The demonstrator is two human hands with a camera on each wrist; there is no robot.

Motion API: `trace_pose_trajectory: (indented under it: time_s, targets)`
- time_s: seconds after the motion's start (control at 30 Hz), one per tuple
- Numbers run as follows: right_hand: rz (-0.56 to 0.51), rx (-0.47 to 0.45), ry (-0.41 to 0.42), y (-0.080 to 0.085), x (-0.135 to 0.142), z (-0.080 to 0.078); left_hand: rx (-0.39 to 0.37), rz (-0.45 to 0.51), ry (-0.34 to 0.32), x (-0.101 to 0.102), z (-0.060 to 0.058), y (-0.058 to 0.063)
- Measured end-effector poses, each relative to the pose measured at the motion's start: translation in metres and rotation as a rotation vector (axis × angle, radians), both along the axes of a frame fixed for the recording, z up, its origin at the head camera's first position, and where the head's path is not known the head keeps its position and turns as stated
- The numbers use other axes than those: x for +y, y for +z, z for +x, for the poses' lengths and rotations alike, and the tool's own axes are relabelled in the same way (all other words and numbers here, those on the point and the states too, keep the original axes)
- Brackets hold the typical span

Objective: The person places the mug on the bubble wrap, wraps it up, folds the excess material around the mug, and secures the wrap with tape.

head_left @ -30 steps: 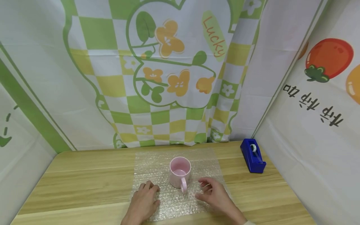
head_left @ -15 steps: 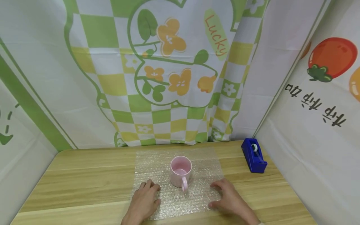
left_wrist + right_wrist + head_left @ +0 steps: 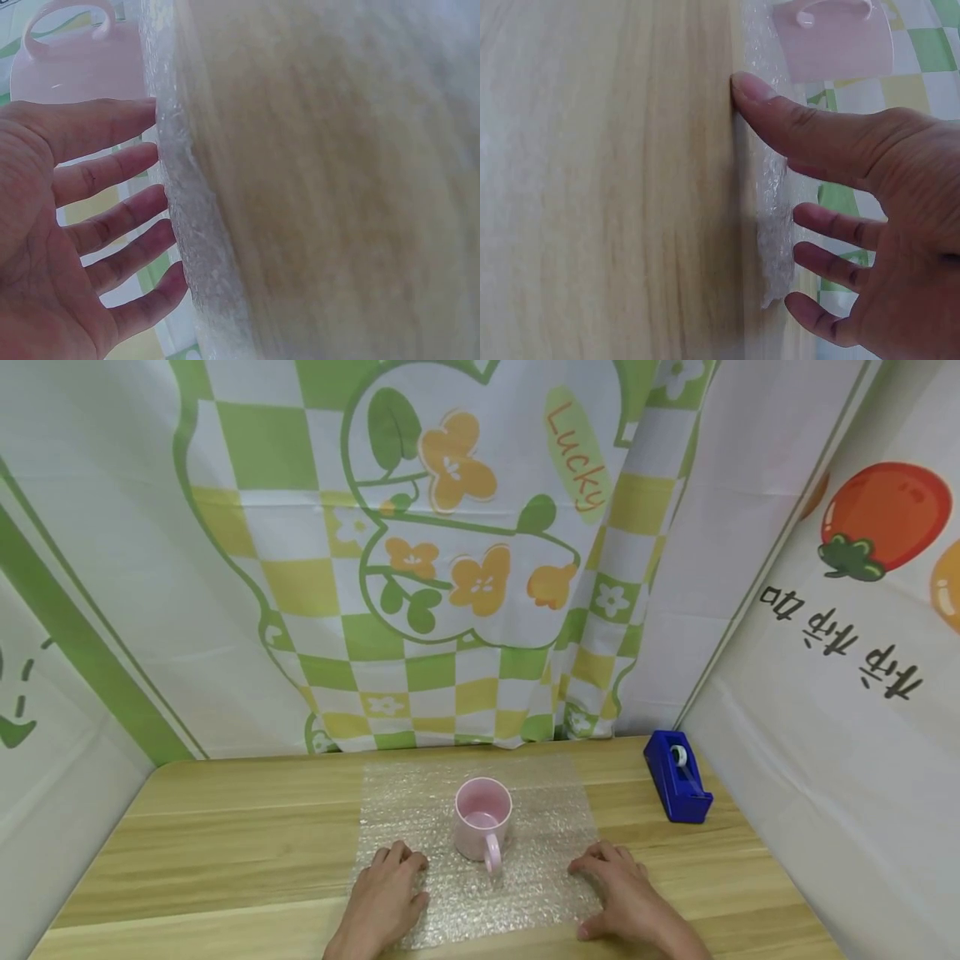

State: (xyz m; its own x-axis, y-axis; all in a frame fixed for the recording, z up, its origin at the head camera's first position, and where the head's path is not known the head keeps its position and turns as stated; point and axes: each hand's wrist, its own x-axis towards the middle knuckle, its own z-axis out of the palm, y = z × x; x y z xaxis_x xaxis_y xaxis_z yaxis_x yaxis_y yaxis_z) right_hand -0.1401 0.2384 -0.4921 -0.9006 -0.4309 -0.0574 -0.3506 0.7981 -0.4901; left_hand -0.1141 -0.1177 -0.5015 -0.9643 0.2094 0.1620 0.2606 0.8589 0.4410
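A pink mug stands upright on a flat sheet of bubble wrap, its handle turned toward me. My left hand rests its spread fingertips on the sheet's left part; the left wrist view has these fingers fairly straight, with nothing gripped. At the sheet's right edge is my right hand, spread with a wide gap between thumb and fingers. In the right wrist view its thumb touches the wood by the bubble wrap, and the other fingertips are at the sheet's edge. Neither hand touches the mug.
A blue tape dispenser with a white roll stands at the back right of the wooden table. A checked green, yellow and white curtain hangs behind the table. White cloth walls close in both sides.
My right hand has moved away from beside the mug, rightward and nearer to me, to the sheet's right edge. The left hand, mug and sheet stay in place.
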Motion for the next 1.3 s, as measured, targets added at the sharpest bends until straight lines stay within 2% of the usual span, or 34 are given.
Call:
trace_pose_trajectory:
  time_s: [0.33, 0.7, 0.83, 1.17, 1.3]
  targets:
    - [0.013, 0.07, 0.042, -0.003, 0.003, -0.002, 0.004, -0.003, 0.001, 0.0, 0.001, 0.0]
    - [0.017, 0.279, 0.071, 0.001, 0.003, 0.004, 0.001, 0.003, 0.003, 0.0, 0.0, 0.0]
    - [-0.01, 0.311, 0.066, 0.008, 0.006, 0.001, 0.005, 0.002, 0.002, 0.0, 0.0, 0.0]
    - [-0.138, 0.438, -0.031, 0.026, 0.006, -0.005, -0.004, 0.003, 0.009, 0.001, 0.001, 0.0]
    - [-0.188, 0.51, -0.026, 0.03, 0.002, -0.009, 0.001, 0.003, 0.011, 0.001, 0.001, 0.0]
